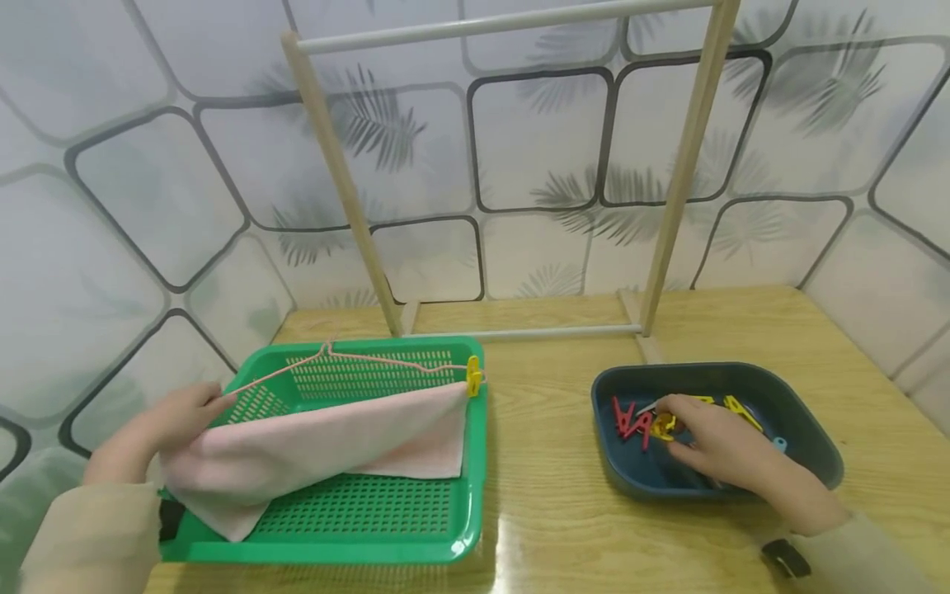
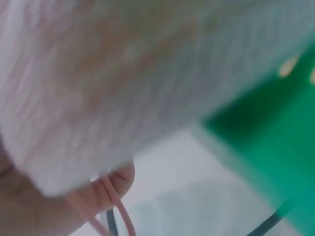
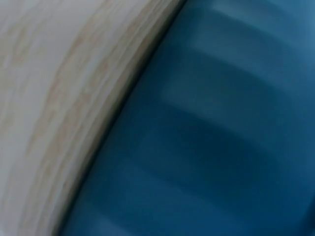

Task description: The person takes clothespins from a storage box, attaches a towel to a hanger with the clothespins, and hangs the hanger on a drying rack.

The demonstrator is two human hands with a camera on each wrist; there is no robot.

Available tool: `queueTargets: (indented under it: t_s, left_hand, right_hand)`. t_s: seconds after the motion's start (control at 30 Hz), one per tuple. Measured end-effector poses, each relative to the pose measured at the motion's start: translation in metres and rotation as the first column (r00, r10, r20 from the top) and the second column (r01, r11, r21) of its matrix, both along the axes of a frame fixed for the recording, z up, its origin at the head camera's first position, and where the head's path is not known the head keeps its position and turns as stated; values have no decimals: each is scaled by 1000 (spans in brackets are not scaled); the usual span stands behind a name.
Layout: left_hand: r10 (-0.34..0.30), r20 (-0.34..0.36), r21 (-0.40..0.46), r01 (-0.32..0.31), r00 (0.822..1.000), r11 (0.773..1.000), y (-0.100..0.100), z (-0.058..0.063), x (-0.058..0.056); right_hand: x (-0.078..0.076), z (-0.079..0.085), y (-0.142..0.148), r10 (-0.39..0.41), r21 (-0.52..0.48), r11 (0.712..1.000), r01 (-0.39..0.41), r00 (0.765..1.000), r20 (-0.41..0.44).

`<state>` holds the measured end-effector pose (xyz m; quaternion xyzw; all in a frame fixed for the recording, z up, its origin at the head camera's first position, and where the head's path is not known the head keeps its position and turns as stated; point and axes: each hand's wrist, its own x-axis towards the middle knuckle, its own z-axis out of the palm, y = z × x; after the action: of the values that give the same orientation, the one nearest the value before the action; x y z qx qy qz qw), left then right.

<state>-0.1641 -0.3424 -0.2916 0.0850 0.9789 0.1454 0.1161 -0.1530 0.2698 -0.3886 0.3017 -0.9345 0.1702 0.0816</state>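
At the left, my left hand grips the end of a thin pink hanger. In the left wrist view, the hanger's wire crosses the fingers. A pale pink towel hangs folded over the hanger, above the green basket. A yellow clothespin clips the towel's right end to the hanger. On the right, my right hand reaches into a dark blue basin. Its thumb and fingertips are around a yellow clothespin; whether they pinch it is unclear. Red clothespins lie beside it.
The green basket stands on the wooden table. Behind it rises a wooden rack with a white top bar and a low bar. More yellow clothespins and a light blue one lie in the basin.
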Motion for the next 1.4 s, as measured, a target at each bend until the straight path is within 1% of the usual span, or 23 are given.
queueTargets:
  t_s: [0.13, 0.2, 0.27, 0.4, 0.43, 0.5, 0.6, 0.73, 0.83, 0.97, 1.03, 1.13, 1.17, 1.27, 1.3, 1.33, 1.4]
  left_hand:
    - [22, -86, 66, -16, 996, 998, -1, 10, 6]
    - [28, -135, 100, -14, 991, 995, -2, 17, 10]
    - [31, -167, 117, -11, 985, 993, -3, 23, 15]
    - [24, -236, 71, -7, 971, 997, -7, 35, 22]
    - [23, -246, 57, -9, 969, 998, -7, 37, 23]
    - [22, -288, 31, -14, 958, 999, -7, 39, 25]
    - [30, -320, 38, -19, 947, 999, -7, 40, 29]
    - [71, -370, 87, -42, 926, 995, -6, 43, 37]
    - [105, -443, 139, -48, 890, 989, -2, 49, 42]
    - [104, -540, 173, -11, 835, 985, 9, 63, 44]
    - [87, -570, 171, 15, 817, 985, 17, 71, 43]
    - [70, -600, 179, 49, 797, 983, 31, 83, 41]
    - [76, -606, 182, 44, 792, 982, 36, 87, 40]
    - [84, -639, 195, 56, 765, 979, 52, 96, 35]
    - [85, -659, 197, 62, 748, 978, 58, 99, 33]
    - [94, -672, 206, 64, 735, 976, 64, 102, 32]
    - [81, -710, 205, 95, 700, 974, 75, 106, 27]
  right_hand:
    - [0, 0, -1, 1, 6, 1000, -1, 1000, -8]
    - [0, 1, -1, 5, 6, 1000, -5, 1000, -2]
    - [0, 1, -2, 6, 9, 1000, -6, 1000, 5]
    - [0, 1, -2, 0, 10, 1000, 0, 1000, 0]
    - [0, 1, -2, 4, 8, 1000, -4, 1000, -4]
    - [-1, 0, -2, 8, 1, 1000, -8, 1000, -14]
    - [-1, -1, -3, 20, -8, 1000, -20, 999, -29]
    - [-2, -1, -4, 26, -2, 1000, -26, 999, -29]
    - [-2, 0, -4, 25, 6, 1000, -25, 999, -29]
    - [-2, 1, -4, 24, 5, 1000, -23, 999, -34]
    - [-2, 0, -4, 25, 1, 1000, -25, 999, -32]
    - [-1, 0, -4, 28, -12, 1000, -28, 999, -38]
    - [-1, 0, -5, 30, -17, 999, -31, 999, -43]
    - [-1, 0, -6, 36, -27, 999, -38, 998, -60]
    - [-1, 0, -6, 37, -28, 999, -39, 997, -62]
    - [-1, 1, -6, 38, -28, 999, -40, 997, -63]
    - [-1, 1, -7, 37, -28, 999, -39, 997, -62]
